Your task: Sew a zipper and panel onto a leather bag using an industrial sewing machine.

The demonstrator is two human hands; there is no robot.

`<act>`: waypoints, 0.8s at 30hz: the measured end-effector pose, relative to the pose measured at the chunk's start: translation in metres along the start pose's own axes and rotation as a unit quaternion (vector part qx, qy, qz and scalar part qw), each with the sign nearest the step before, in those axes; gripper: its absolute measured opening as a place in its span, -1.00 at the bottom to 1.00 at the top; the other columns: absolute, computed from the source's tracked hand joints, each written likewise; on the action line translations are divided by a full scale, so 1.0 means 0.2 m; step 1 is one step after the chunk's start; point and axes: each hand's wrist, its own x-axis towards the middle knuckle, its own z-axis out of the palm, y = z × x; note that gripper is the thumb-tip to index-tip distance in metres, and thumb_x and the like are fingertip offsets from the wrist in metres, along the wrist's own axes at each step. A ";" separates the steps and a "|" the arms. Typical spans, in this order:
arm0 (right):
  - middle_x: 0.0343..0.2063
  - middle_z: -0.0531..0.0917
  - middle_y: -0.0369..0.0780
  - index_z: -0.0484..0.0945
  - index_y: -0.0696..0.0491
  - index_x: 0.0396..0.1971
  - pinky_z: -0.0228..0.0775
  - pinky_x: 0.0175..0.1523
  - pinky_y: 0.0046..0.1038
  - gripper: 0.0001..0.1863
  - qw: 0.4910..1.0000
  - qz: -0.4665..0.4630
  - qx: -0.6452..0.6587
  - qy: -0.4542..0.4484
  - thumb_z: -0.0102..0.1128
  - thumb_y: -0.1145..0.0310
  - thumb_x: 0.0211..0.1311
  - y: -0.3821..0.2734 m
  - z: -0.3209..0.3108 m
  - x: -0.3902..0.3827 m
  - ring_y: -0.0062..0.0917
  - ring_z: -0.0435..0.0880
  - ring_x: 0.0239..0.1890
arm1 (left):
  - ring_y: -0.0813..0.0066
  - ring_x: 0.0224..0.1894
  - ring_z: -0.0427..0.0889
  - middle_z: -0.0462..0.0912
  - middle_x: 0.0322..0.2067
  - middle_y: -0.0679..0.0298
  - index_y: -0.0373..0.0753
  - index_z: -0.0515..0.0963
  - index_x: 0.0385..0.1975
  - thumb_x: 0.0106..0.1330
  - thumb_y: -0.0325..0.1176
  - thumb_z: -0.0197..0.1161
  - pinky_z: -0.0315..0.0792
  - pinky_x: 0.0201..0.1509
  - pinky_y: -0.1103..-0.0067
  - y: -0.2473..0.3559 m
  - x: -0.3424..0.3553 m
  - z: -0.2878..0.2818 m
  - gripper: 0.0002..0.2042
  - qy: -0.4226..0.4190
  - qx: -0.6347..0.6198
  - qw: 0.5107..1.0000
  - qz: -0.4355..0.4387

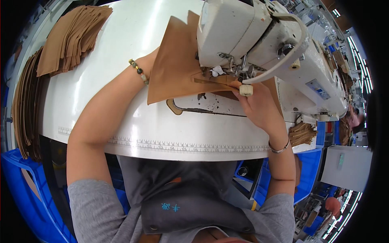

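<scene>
A brown fabric piece (170, 69) with a narrow slit-like opening lies under the needle area of a white sewing machine (225, 34). My left hand (150, 60) is at the fabric's left side, its fingers hidden behind the raised piece; a bead bracelet circles that wrist. My right hand (255, 101) grips the fabric's lower right edge beside the presser foot, fingers partly hidden by the machine's cream knob (246, 90).
Stacks of brown pieces (73, 36) lie at the table's (182, 135) left, with smaller pieces (303, 133) at right. Blue bins (28, 174) flank the table. A ruler strip runs along the front edge. Other people (354, 119) work at far right.
</scene>
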 end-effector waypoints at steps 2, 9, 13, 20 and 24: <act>-0.26 0.71 0.07 0.69 0.17 -0.03 0.48 -0.04 -0.11 -0.74 1.000 0.012 -0.013 -0.011 0.18 0.42 0.39 -0.02 -0.01 0.00 0.03 0.65 -0.17 | 0.07 -0.03 0.65 0.68 -0.01 0.05 -0.34 0.59 0.07 0.33 -0.41 0.25 0.56 0.14 0.29 0.00 0.00 0.00 -0.67 0.001 0.002 1.000 0.000; -0.20 0.62 -0.09 0.63 0.17 -0.19 0.52 -0.01 -0.10 -0.84 0.999 0.030 -0.013 -0.016 0.19 0.46 0.30 -0.11 -0.01 -0.03 -0.08 0.63 -0.12 | 0.06 0.00 0.64 0.68 0.00 0.05 -0.32 0.59 0.07 0.33 -0.39 0.27 0.54 0.16 0.28 0.01 0.00 0.00 -0.67 0.002 0.006 1.000 -0.001; -0.21 0.63 -0.11 0.67 0.13 -0.18 0.54 -0.05 -0.14 -0.82 0.999 0.025 -0.043 -0.002 0.24 0.44 0.24 -0.13 0.01 -0.04 -0.15 0.65 -0.13 | 0.05 0.01 0.63 0.67 0.01 0.06 -0.31 0.59 0.07 0.32 -0.38 0.28 0.53 0.16 0.27 -0.02 0.00 0.02 -0.67 0.006 0.010 1.000 -0.002; -0.26 0.64 -0.13 0.69 0.14 -0.30 0.56 -0.12 -0.17 -0.80 0.996 -0.012 -0.070 0.058 0.35 0.34 0.13 -0.14 0.09 -0.07 -0.17 0.68 -0.21 | 0.03 -0.02 0.66 0.69 0.06 0.07 -0.29 0.60 0.09 0.33 -0.35 0.29 0.54 0.07 0.19 -0.25 -0.09 -0.13 -0.65 0.313 0.050 0.946 -0.066; -0.36 0.65 -0.14 0.68 0.13 -0.30 0.56 -0.16 -0.15 -0.78 0.995 -0.019 -0.066 0.068 0.38 0.30 0.13 -0.14 0.08 -0.05 -0.15 0.69 -0.28 | 0.22 0.10 0.66 0.72 0.07 0.17 -0.26 0.66 0.07 0.34 -0.28 0.36 0.52 0.17 0.39 -0.10 -0.33 -0.31 -0.65 0.222 -0.027 0.970 -0.098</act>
